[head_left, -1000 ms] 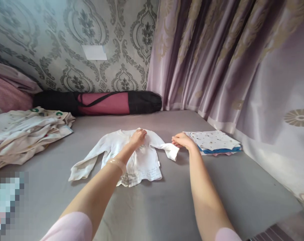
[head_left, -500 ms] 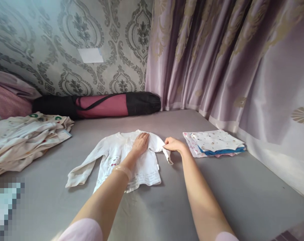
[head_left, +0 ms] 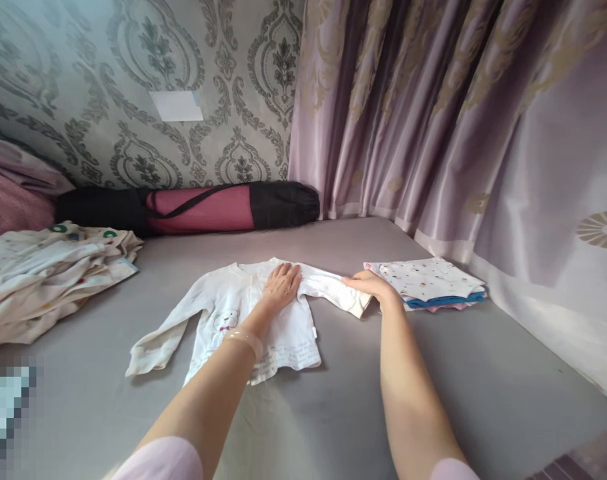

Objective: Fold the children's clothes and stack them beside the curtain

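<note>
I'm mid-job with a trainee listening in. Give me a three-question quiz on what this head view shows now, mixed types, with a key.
1. Multiple choice. Where does the left hand rest?
a) on the curtain
b) on the white shirt
c) on the cloth pile
2. True or false: The right hand touches the sleeve nearer the folded stack.
3. Fill in the colour: The long bag along the foot of the patterned wall has black ends and a ____ middle.

Key: 1 b; 2 true; 3 pinkish-red
</note>
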Motion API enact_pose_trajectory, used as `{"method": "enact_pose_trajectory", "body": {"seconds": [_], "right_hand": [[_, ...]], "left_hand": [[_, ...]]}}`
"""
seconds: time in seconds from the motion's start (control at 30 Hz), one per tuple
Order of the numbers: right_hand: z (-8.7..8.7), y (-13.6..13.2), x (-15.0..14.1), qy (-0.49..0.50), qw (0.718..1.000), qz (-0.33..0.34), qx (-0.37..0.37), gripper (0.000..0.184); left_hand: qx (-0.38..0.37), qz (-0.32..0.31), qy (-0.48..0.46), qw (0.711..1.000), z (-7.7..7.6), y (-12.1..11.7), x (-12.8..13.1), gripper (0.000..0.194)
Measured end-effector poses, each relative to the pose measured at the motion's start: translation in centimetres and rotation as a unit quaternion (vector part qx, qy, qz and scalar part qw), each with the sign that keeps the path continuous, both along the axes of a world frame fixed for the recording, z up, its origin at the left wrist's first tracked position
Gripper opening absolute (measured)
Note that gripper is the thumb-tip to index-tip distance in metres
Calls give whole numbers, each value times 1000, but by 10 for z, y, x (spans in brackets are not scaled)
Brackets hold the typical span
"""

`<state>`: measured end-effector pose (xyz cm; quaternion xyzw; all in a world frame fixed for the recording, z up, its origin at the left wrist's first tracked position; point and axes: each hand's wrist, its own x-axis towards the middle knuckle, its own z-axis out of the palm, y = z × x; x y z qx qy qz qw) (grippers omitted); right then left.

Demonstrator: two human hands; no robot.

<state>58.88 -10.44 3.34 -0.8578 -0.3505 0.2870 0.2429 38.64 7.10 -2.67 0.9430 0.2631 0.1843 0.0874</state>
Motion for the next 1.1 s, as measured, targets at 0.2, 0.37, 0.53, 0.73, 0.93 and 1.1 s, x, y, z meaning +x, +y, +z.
{"method": "enact_pose_trajectory", "body": {"seconds": [0.2, 0.37, 0.53, 0.73, 0.93, 1.1], "right_hand": [[0, -4, 0, -23, 991, -17, 129, 27], [-6, -8, 8, 35, 981, -56, 184, 27], [-9, -18, 20, -12, 988, -20, 152, 19], [-3, -17, 18, -107, 994, -21, -9, 19], [14, -1, -6, -227, 972, -50, 25, 31], [11, 28, -43, -60, 977, 182, 95, 21]], "left_hand": [[5, 5, 15, 1000, 1, -1, 1, 44], [23, 9, 20, 999, -2, -2, 1, 47], [32, 7, 10, 999, -5, -2, 1, 48], [-7, 8, -2, 1000, -6, 0, 2, 46], [1, 2, 8, 1000, -6, 0, 1, 46], [5, 1, 1, 1000, -6, -1, 1, 46]]}}
